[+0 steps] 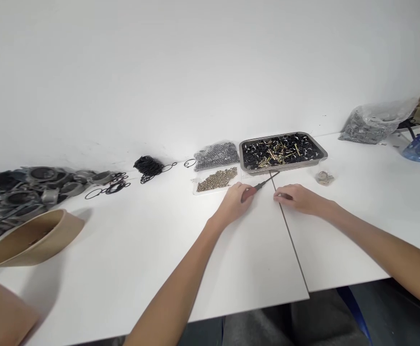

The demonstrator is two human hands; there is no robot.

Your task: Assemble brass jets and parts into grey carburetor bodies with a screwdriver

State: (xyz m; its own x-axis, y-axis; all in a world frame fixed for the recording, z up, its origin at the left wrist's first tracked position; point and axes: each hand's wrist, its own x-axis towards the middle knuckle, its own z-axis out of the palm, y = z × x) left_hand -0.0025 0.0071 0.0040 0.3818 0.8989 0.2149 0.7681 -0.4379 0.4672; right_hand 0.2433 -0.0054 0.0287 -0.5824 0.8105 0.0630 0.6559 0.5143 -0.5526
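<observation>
Over the counter (pixel 141 245), the left grip (pixel 235 199) is closed around the red handle of a tool (pixel 249 193), its dark shaft (pixel 262 184) angling away to the right. Just right of that, the right grip (pixel 295 198) has thumb and fingers drawn together; whether they pinch anything, I cannot tell. Just beyond the left grip sits a dish (pixel 207 191) of brassy pieces (pixel 217 179), a bag (pixel 216 155) behind it. Beyond both grips stands a metal tray (pixel 285 167) of mixed parts (pixel 280 150). Right of the right grip lies a packet (pixel 324 178); well left of the left grip, black rings (pixel 148 166) and a bowl (pixel 60 238).
</observation>
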